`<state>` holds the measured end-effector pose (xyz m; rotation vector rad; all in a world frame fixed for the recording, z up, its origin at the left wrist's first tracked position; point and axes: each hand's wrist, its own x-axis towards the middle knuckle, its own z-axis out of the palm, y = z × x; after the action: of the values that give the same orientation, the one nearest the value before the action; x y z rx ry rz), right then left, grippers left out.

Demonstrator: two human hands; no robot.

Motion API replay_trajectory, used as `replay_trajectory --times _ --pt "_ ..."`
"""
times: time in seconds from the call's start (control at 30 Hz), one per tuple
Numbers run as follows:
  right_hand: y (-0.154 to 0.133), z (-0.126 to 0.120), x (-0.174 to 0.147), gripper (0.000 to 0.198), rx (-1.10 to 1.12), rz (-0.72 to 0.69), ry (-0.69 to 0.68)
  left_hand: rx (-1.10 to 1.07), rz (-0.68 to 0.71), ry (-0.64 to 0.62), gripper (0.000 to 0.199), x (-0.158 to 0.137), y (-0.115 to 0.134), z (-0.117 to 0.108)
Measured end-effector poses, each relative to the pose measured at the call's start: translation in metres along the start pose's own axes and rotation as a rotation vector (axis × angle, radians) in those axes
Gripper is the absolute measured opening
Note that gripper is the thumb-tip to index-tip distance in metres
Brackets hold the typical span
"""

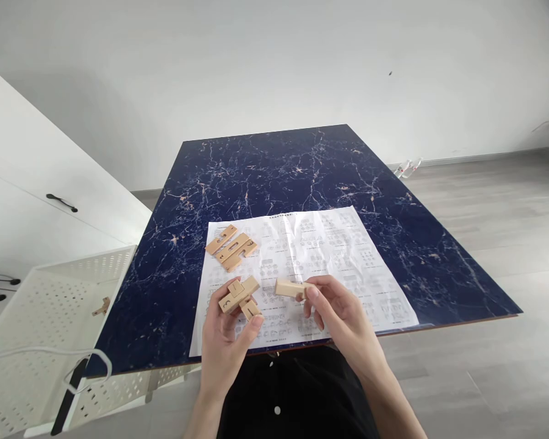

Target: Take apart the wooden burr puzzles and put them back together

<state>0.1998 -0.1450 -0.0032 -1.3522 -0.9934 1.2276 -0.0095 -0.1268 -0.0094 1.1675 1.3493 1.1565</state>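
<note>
My left hand grips a cluster of interlocked wooden puzzle pieces, one of them marked with a 3. Between the thumb and fingers of my right hand is a single wooden puzzle piece, its far end pointing left toward the cluster. A small gap separates the two. Beneath both hands lies a creased instruction sheet printed with small diagrams. Several loose notched wooden pieces rest side by side on the sheet's upper left, with dark markings on them.
The blue marbled table extends beyond the sheet. At the lower left stands a white perforated basket with a small wooden piece inside and a white cable across it. Clear bottles lie on the floor beyond the table's right edge.
</note>
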Motion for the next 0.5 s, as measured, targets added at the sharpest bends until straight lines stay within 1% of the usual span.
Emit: replay_trajectory --times 0.1,0.23,0.3,0.4,0.5 --pt "0.000 -0.003 -0.004 0.045 0.123 0.033 -0.036 0.023 0.019 -0.015 0.068 -0.002 0.003 0.003" --pt "0.001 -0.001 -0.010 0.041 0.316 0.071 -0.182 0.005 0.011 -0.077 0.069 -0.007 0.007 0.010" --pt "0.003 0.004 -0.013 0.038 0.376 0.069 -0.222 -0.008 0.004 -0.119 0.070 -0.010 0.009 0.013" --pt "0.008 0.011 -0.019 0.036 0.398 0.078 -0.220 -0.026 0.008 -0.209 0.070 -0.012 0.010 0.015" --pt "0.015 0.015 -0.024 0.036 0.367 0.085 -0.195 0.015 0.019 -0.289 0.067 -0.013 0.012 0.014"
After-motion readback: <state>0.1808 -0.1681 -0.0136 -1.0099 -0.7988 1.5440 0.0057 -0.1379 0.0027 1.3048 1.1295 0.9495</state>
